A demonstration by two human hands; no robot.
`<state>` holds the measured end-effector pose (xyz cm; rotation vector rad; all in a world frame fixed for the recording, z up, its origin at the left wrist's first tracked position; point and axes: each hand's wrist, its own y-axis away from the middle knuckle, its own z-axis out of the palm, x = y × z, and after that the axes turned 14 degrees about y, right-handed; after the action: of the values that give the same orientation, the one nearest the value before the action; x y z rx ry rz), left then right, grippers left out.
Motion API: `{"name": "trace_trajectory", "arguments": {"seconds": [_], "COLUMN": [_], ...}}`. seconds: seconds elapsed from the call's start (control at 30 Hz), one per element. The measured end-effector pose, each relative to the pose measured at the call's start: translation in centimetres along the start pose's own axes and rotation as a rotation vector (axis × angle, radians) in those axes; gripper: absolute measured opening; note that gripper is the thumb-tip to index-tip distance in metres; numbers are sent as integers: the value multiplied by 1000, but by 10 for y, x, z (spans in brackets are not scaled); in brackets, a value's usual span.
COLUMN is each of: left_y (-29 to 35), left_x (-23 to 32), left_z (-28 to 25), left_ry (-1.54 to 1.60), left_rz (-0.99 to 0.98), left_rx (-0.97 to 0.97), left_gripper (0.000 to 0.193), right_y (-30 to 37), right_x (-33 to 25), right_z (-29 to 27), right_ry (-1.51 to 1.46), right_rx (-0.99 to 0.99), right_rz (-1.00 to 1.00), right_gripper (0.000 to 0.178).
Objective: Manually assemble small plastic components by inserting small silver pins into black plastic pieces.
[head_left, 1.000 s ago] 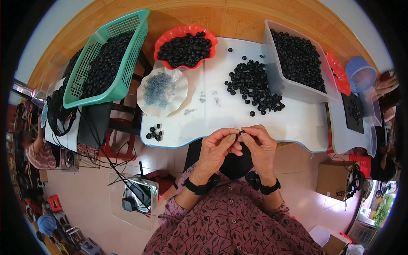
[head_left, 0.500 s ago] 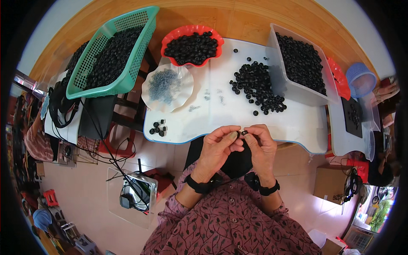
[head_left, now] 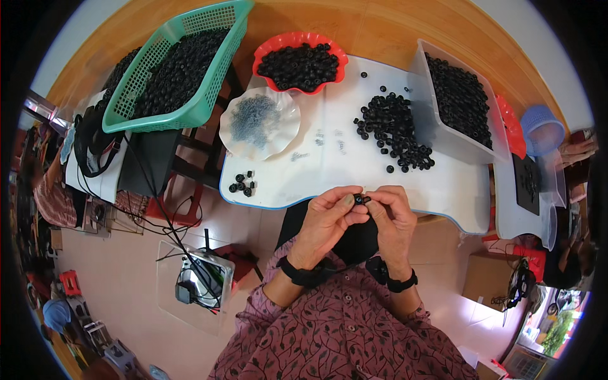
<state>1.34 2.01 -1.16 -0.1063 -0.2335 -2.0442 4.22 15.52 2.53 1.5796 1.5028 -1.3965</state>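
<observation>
Close together at the table's near edge, both my hands are closed in pinches. My left hand [head_left: 324, 228] grips a small round black plastic part [head_left: 359, 199] with a hole in its face. Touching or almost touching it is a smaller black piece [head_left: 367, 199] between the thumb and fingers of my right hand [head_left: 394, 223]; its exact shape is too small to tell. Beyond my right hand lies a loose pile of round black parts [head_left: 389, 126]. To the left, a few assembled-looking black parts [head_left: 240, 184] sit by the table edge.
A white scalloped plate [head_left: 288, 136] holds small clear-grey pieces. Behind it, a red bowl [head_left: 345, 62] is full of black parts. A green basket [head_left: 209, 88] at left and a translucent bin [head_left: 424, 120] at right hold more. Cables [head_left: 171, 234] hang at lower left.
The view has shifted slightly, so the table things sit a little higher and mostly further right. The round part in my left hand has turned, showing its holed face.
</observation>
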Motion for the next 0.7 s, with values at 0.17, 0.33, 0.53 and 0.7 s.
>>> {"name": "trace_trajectory", "arguments": {"seconds": [0.17, 0.33, 0.53, 0.7], "left_y": [0, -1, 0, 0], "left_x": [2, 3, 4, 4], "left_z": [-3, -5, -4, -4], "left_ry": [19, 12, -6, -5], "left_rz": [-1, 12, 25, 30], "left_rx": [-30, -24, 2, 8], "left_gripper": [24, 23, 23, 22], "right_y": [0, -1, -1, -1], "right_x": [1, 1, -1, -1], "right_z": [4, 6, 9, 10], "right_ry": [4, 12, 7, 22], "right_rx": [1, -13, -18, -13], "right_rz": [-3, 4, 17, 8], "right_gripper": [13, 13, 12, 13]}}
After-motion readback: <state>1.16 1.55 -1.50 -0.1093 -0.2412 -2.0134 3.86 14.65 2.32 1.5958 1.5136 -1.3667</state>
